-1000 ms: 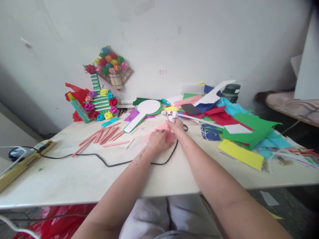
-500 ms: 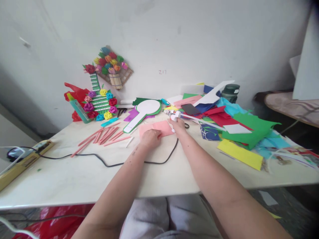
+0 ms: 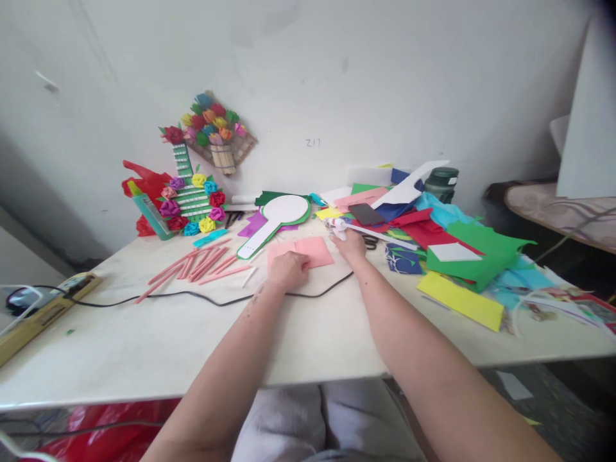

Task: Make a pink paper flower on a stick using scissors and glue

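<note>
A sheet of pink paper [image 3: 318,250] lies flat with a crease line near its top edge. My left hand [image 3: 290,269] rests on its left part, fingers curled and pressed against the paper. Just right of the sheet, my right hand [image 3: 350,247] has its fingers closed around a white glue gun [image 3: 338,224], mostly covered by the hand. From the gun a long white stick [image 3: 385,237] reaches to the right. A black cord [image 3: 320,295] runs across the table to the right hand. Black scissors [image 3: 370,242] lie beside that hand.
Rolled pink paper sticks [image 3: 206,264] lie at left, near a green glue bottle [image 3: 153,215] and a flower-decorated guitar shape [image 3: 195,199]. A white paddle-shaped cutout [image 3: 283,213] sits behind. Coloured sheets [image 3: 462,247] and a phone [image 3: 366,214] crowd the right. A power strip [image 3: 48,314] stands far left.
My right hand has moved slightly right and lower with the glue gun, away from the pink paper's edge. The cord has straightened. My left hand stays on the paper.
</note>
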Demonstrator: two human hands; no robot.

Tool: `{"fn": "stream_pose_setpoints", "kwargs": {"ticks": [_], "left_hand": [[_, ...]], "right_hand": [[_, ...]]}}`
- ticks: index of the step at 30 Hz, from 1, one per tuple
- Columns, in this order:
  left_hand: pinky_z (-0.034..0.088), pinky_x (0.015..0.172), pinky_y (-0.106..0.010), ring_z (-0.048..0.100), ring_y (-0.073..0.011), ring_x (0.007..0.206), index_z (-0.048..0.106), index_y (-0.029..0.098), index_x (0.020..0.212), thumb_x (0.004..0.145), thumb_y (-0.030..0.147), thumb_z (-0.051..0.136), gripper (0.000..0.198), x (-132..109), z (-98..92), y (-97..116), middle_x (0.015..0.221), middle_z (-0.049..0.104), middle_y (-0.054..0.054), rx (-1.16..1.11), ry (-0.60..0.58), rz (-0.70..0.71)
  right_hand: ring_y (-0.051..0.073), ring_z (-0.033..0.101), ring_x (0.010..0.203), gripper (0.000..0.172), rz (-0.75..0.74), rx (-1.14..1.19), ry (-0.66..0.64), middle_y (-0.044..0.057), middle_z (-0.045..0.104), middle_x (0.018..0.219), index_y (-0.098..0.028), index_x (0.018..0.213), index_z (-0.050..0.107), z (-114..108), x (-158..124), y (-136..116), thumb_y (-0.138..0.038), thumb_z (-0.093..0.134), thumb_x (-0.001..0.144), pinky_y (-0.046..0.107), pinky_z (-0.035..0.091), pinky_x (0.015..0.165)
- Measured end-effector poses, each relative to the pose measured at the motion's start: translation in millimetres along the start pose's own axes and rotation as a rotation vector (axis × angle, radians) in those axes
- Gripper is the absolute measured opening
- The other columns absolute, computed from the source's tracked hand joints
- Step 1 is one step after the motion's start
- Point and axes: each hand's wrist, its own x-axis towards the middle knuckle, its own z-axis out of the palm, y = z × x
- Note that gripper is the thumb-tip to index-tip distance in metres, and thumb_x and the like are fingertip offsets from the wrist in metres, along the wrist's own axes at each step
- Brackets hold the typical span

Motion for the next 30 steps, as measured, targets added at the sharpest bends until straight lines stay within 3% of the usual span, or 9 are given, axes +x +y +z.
{"fn": "stream_pose_setpoints", "kwargs": {"ticks": [4, 9, 17, 22, 26, 30], "left_hand": [[0.043, 0.088, -0.033, 0.057, -0.0221, 0.102, 0.067, 0.027, 0.092, 0.075, 0.028, 0.047, 0.026, -2.2, -3.0, 1.1, 0.1, 0.068, -0.004, 0.021, 0.007, 0.019], [0.045, 0.086, -0.033, 0.054, -0.0229, 0.104, 0.068, 0.026, 0.09, 0.08, 0.039, 0.044, 0.029, -4.1, -9.6, 2.7, 0.096, 0.068, -0.005, -0.02, 0.021, 0.028], [0.045, 0.085, -0.03, 0.057, -0.0201, 0.098, 0.069, 0.026, 0.096, 0.078, 0.031, 0.046, 0.03, -0.8, -7.4, -1.8, 0.098, 0.067, -0.005, -0.053, 0.017, -0.088], [0.046, 0.081, -0.031, 0.056, -0.0206, 0.097, 0.07, 0.026, 0.092, 0.076, 0.025, 0.047, 0.028, -0.1, -7.5, -2.7, 0.093, 0.069, -0.004, -0.059, 0.037, -0.077], [0.046, 0.08, -0.029, 0.056, -0.0203, 0.098, 0.07, 0.026, 0.089, 0.076, 0.023, 0.047, 0.027, 0.5, -7.0, -3.3, 0.093, 0.069, -0.003, -0.067, 0.027, -0.076], [0.046, 0.08, -0.029, 0.055, -0.0205, 0.098, 0.07, 0.027, 0.089, 0.076, 0.023, 0.047, 0.026, 0.7, -5.7, -3.8, 0.093, 0.069, -0.002, -0.067, 0.032, -0.071]], "right_hand": [[0.027, 0.061, 0.093, 0.037, -0.024, -0.258, 0.004, 0.011, 0.066, 0.095, -0.02, 0.102, 0.064, 1.2, 0.5, -6.0, -0.044, 0.056, 0.075, 0.035, 0.045, 0.079], [0.027, 0.062, 0.09, 0.031, -0.121, -0.441, -0.113, 0.011, 0.067, 0.095, -0.022, 0.107, 0.062, -2.7, 5.6, -1.9, -0.032, 0.047, 0.081, 0.036, 0.045, 0.077], [0.024, 0.057, 0.102, 0.039, -0.3, -0.639, -0.226, 0.008, 0.06, 0.117, -0.023, 0.119, 0.054, -9.9, 15.7, 4.8, -0.02, 0.042, 0.081, 0.035, 0.042, 0.083], [0.024, 0.052, 0.108, 0.04, -0.394, -0.705, -0.32, 0.009, 0.058, 0.121, -0.023, 0.123, 0.054, -10.3, 24.3, 8.6, -0.024, 0.037, 0.086, 0.036, 0.035, 0.091], [0.023, 0.048, 0.112, 0.048, -0.445, -0.723, -0.359, 0.007, 0.052, 0.128, -0.025, 0.127, 0.051, -9.4, 27.8, 15.5, -0.014, 0.038, 0.083, 0.035, 0.034, 0.093], [0.024, 0.047, 0.112, 0.049, -0.463, -0.681, -0.341, 0.01, 0.051, 0.127, -0.021, 0.129, 0.05, -15.6, 28.8, 19.3, -0.015, 0.039, 0.082, 0.036, 0.035, 0.092]]}}
